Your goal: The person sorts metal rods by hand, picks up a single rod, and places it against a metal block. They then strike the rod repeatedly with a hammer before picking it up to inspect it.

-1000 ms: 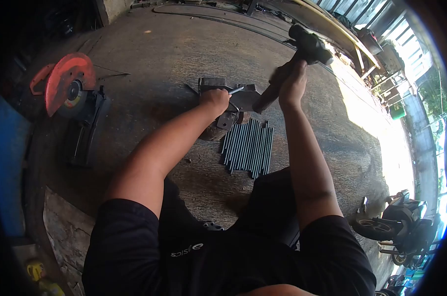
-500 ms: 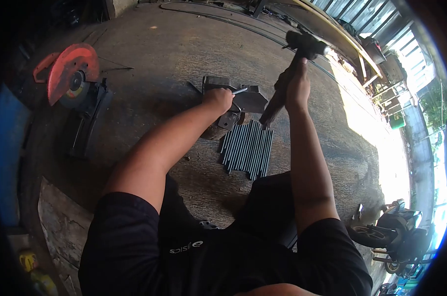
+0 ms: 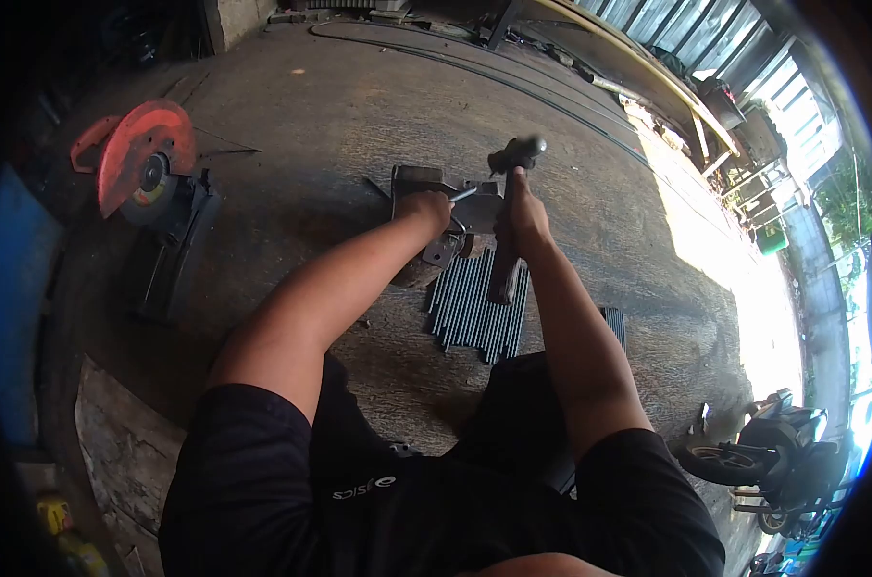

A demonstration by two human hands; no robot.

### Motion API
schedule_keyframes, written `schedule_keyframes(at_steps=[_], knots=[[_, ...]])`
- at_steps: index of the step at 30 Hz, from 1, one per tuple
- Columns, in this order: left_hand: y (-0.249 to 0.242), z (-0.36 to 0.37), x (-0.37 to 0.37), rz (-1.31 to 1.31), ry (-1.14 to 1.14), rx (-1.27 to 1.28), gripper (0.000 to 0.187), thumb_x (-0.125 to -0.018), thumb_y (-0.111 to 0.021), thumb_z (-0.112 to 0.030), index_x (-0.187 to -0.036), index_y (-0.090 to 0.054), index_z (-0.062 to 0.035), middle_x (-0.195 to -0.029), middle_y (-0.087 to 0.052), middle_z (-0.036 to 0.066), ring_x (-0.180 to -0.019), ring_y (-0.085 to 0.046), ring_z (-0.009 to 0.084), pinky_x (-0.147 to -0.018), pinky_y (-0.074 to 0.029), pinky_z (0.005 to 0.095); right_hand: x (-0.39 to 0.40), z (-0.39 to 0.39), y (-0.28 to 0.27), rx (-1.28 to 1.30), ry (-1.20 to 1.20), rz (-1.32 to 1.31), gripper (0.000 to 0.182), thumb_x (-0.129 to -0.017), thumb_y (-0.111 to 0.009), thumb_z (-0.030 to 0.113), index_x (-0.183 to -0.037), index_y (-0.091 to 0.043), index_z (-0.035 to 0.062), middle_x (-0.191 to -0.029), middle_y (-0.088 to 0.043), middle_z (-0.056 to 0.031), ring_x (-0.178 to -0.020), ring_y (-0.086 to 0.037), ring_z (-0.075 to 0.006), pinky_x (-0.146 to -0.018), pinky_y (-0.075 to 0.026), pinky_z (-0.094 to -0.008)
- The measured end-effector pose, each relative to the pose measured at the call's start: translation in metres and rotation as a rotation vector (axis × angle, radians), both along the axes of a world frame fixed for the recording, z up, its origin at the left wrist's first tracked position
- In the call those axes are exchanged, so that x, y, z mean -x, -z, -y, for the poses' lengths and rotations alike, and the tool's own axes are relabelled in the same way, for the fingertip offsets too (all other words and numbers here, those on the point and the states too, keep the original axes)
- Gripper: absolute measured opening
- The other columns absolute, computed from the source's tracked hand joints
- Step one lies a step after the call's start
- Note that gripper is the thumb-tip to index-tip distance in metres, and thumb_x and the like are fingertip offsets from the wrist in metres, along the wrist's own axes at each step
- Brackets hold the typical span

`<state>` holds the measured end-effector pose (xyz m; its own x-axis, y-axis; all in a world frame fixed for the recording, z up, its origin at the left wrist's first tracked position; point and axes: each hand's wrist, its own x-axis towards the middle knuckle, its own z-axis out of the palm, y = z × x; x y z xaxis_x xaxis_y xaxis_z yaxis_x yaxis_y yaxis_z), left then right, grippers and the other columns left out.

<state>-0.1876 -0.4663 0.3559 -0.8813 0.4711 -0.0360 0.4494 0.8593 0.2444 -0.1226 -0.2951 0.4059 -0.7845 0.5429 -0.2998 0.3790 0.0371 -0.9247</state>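
My left hand is closed around a thin metal rod, whose end sticks out to the right over a dark metal jig on the floor. In my right hand is a hammer, gripped by its handle, with its head up and away from me. The hammer head is just right of the jig and appears apart from the rod. Beneath the hammer's handle end lies a row of cut metal rods, side by side. How the rod sits in the jig is hidden by my left hand.
A cut-off saw with a red guard stands at the left. More rods lie beyond my right forearm. A motorcycle is parked at the lower right. Long bars lie across the back of the floor.
The hammer has come down and left, from raised at the right to beside the jig. My left hand stays at the jig with the rod.
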Motion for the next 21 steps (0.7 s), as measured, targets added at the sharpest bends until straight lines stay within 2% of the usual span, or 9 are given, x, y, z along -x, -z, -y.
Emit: schedule_keyframes(at_steps=[3,5,9,10,13,15,17,19,21], knots=[[0.001,0.004,0.003,0.022,0.026,-0.044,0.041,-0.098,-0.042,-0.036,-0.1,-0.069,-0.006,-0.103,-0.068,0.017,-0.096,-0.066,0.0321,-0.082,-0.052,0.0444,-0.017,0.012,-0.069,0.079,-0.005,-0.398,0.065,-0.088,-0.046,0.065,-0.079,-0.054,0.0015,-0.064,-0.054,-0.0099,-0.051,-0.054,-0.0207,-0.049,-0.046,-0.0349],[-0.001,0.002,0.004,0.093,0.016,-0.062,0.043,-0.098,-0.041,-0.036,-0.101,-0.069,-0.0038,-0.103,-0.067,0.019,-0.097,-0.066,0.0333,-0.083,-0.051,0.0443,-0.025,0.019,-0.102,0.066,0.014,-0.631,0.056,-0.096,-0.042,0.053,-0.075,-0.053,0.0019,-0.059,-0.051,-0.0063,-0.048,-0.053,-0.0179,-0.045,-0.044,-0.0312],[-0.009,-0.001,0.004,0.12,0.021,-0.064,0.044,-0.098,-0.04,-0.037,-0.104,-0.068,-0.0028,-0.105,-0.067,0.019,-0.098,-0.065,0.0341,-0.085,-0.051,0.0444,-0.015,0.006,-0.05,-0.103,-0.058,-0.832,0.06,-0.097,-0.039,0.052,-0.075,-0.054,-0.0016,-0.056,-0.055,-0.0103,-0.047,-0.054,-0.0198,-0.047,-0.046,-0.0329],[-0.012,-0.001,0.001,0.136,0.02,-0.051,0.044,-0.098,-0.04,-0.037,-0.105,-0.068,-0.0031,-0.107,-0.067,0.019,-0.099,-0.065,0.0341,-0.086,-0.05,0.0442,-0.01,0.0,-0.022,-0.433,-0.035,-0.687,0.065,-0.095,-0.039,0.055,-0.073,-0.055,-0.0036,-0.055,-0.057,-0.0135,-0.049,-0.058,-0.0219,-0.048,-0.048,-0.0349],[-0.007,-0.006,0.005,0.187,-0.082,-0.082,0.043,-0.097,-0.041,-0.037,-0.108,-0.067,-0.005,-0.111,-0.066,0.018,-0.103,-0.064,0.0335,-0.088,-0.05,0.0435,-0.018,0.014,0.022,-0.469,-0.197,0.17,0.08,-0.088,-0.046,0.066,-0.086,-0.062,-0.0121,-0.068,-0.062,-0.0194,-0.059,-0.066,-0.0271,-0.051,-0.05,-0.0382],[-0.003,-0.008,0.019,0.215,-0.104,-0.075,0.043,-0.097,-0.041,-0.037,-0.11,-0.067,-0.0064,-0.114,-0.065,0.017,-0.106,-0.063,0.0323,-0.09,-0.049,0.0425,-0.004,-0.008,0.077,-0.46,-0.085,0.121,0.079,-0.087,-0.047,0.067,-0.088,-0.063,-0.0099,-0.07,-0.062,-0.0179,-0.061,-0.065,-0.0266,-0.053,-0.05,-0.0375],[-0.008,-0.005,0.013,0.206,-0.087,-0.034,0.044,-0.096,-0.041,-0.038,-0.11,-0.067,-0.0057,-0.115,-0.064,0.017,-0.106,-0.063,0.0327,-0.09,-0.049,0.0427,-0.019,0.008,0.027,-0.139,-0.118,0.113,0.077,-0.086,-0.047,0.068,-0.088,-0.064,-0.0076,-0.07,-0.061,-0.0161,-0.062,-0.063,-0.0242,-0.054,-0.049,-0.0363],[-0.008,-0.004,0.013,0.195,-0.08,-0.028,0.043,-0.097,-0.04,-0.038,-0.106,-0.069,-0.0062,-0.112,-0.065,0.018,-0.105,-0.063,0.0325,-0.089,-0.05,0.0431,-0.018,0.007,0.002,-0.123,-0.14,0.103,0.077,-0.086,-0.048,0.068,-0.086,-0.063,-0.007,-0.068,-0.059,-0.0138,-0.058,-0.059,-0.0217,-0.052,-0.048,-0.0354],[-0.011,-0.002,0.005,0.103,-0.011,0.024,0.04,-0.098,-0.041,-0.035,-0.101,-0.07,-0.0073,-0.107,-0.067,0.017,-0.102,-0.065,0.0315,-0.087,-0.051,0.0423,-0.02,0.014,-0.031,-0.184,-0.101,-0.099,0.074,-0.087,-0.047,0.066,-0.083,-0.062,-0.0061,-0.066,-0.058,-0.011,-0.056,-0.057,-0.0191,-0.05,-0.046,-0.0337]])
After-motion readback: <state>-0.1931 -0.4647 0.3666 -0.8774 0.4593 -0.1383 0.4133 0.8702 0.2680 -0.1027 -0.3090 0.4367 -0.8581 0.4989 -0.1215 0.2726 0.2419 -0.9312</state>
